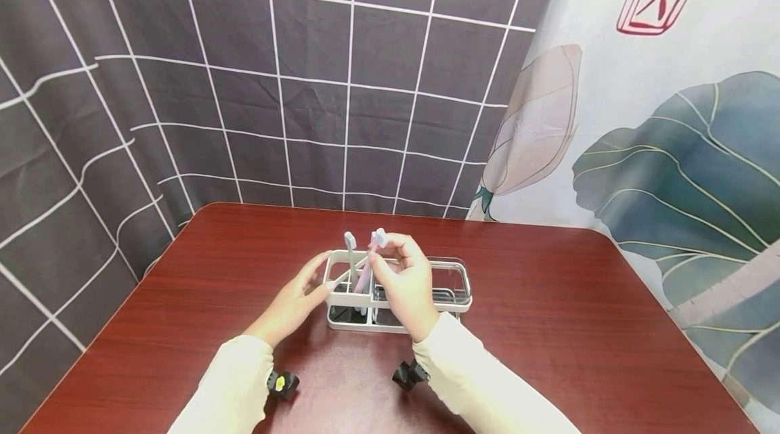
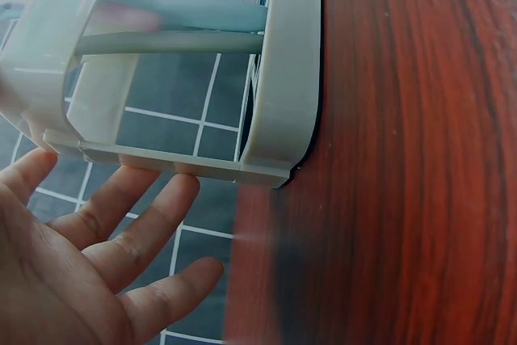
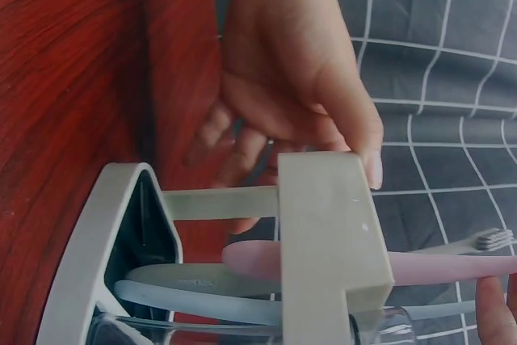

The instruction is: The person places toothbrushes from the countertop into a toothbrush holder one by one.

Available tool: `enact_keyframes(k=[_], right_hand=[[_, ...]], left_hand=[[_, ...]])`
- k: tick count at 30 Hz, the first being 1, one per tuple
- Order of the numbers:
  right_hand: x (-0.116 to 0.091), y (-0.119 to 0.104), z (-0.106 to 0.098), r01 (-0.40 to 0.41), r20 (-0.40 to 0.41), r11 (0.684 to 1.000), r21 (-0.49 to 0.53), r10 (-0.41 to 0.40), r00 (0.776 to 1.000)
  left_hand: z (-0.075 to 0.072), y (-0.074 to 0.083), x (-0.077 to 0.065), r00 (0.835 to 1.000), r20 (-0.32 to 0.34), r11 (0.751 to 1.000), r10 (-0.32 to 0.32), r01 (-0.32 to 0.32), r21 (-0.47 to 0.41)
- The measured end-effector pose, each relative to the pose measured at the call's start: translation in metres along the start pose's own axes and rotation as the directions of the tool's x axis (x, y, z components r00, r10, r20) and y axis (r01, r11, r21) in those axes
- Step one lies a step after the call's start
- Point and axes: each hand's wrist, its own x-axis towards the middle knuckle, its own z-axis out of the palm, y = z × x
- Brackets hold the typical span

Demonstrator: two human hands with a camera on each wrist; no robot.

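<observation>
A cream toothbrush holder (image 1: pixel 350 299) with upper and lower frames stands on the table. My left hand (image 1: pixel 298 295) holds its left end, the thumb at the front and the other fingers behind. In the left wrist view, fingertips (image 2: pixel 187 182) touch the holder's upright post. Over the left compartment, my right hand (image 1: pixel 408 278) pinches a pink toothbrush (image 1: pixel 364 278) near its top, with the handle's lower part inside the upper frame. A grey-green toothbrush (image 1: pixel 351 259) stands in the same compartment, bristles up. The right wrist view also shows a light-blue toothbrush (image 3: pixel 202 303) beside them.
The holder's right side has a wide section with clear walls (image 1: pixel 449 278), partly behind my right hand. The dark red table (image 1: pixel 244 251) reaches back to a grey checked curtain (image 1: pixel 311 109). A leaf-patterned cloth (image 1: pixel 676 163) hangs at the right.
</observation>
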Motion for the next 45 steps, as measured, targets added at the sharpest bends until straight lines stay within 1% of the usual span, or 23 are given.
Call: enact_keyframes(k=[5,10,13,16,18,24,27,31,34,39,45], right_hand=[[-0.002,0.003,0.001,-0.013,0.041,1.0,-0.026,0.014,0.999],[-0.006,0.006,0.001,-0.027,0.097,0.993,-0.116,0.039,0.994],[-0.008,0.009,0.001,-0.048,0.122,0.984,-0.169,0.069,0.99],[-0.009,0.012,0.002,-0.077,0.137,0.977,-0.201,0.106,0.985],[-0.01,0.013,0.002,-0.084,0.155,0.972,-0.218,0.12,0.981],[-0.01,0.013,0.002,-0.073,0.203,0.952,-0.298,0.138,0.969],[-0.009,0.013,0.002,-0.056,0.214,0.947,-0.316,0.129,0.968],[-0.007,0.014,0.002,0.012,0.242,0.936,-0.351,0.078,0.967],[-0.006,0.012,0.003,0.034,0.266,0.928,-0.371,0.071,0.961],[-0.004,0.009,0.006,-0.005,0.278,0.917,-0.398,0.126,0.952],[-0.004,0.011,0.007,0.001,0.281,0.911,-0.412,0.126,0.951]], left_hand=[[-0.001,0.002,0.0,1.0,0.013,1.0,-0.01,0.01,-0.008],[0.0,0.003,0.0,1.0,0.016,1.0,-0.017,0.018,-0.011],[0.001,0.003,0.0,1.0,0.015,1.0,-0.026,0.026,-0.013],[0.001,0.002,0.0,0.999,0.019,0.999,-0.034,0.034,-0.025],[0.001,0.002,0.001,0.999,0.018,0.999,-0.028,0.029,-0.024],[0.001,0.0,0.002,1.0,0.01,1.0,0.011,-0.011,-0.021],[0.001,0.0,0.002,1.0,0.009,1.0,0.017,-0.017,-0.022],[0.0,0.001,0.001,1.0,0.009,1.0,0.001,-0.001,-0.008],[0.0,0.002,0.0,1.0,0.011,1.0,-0.013,0.013,0.001],[-0.001,0.002,0.001,1.0,0.018,1.0,-0.006,0.006,0.0],[-0.001,0.0,0.004,1.0,0.017,1.0,0.008,-0.008,0.012]])
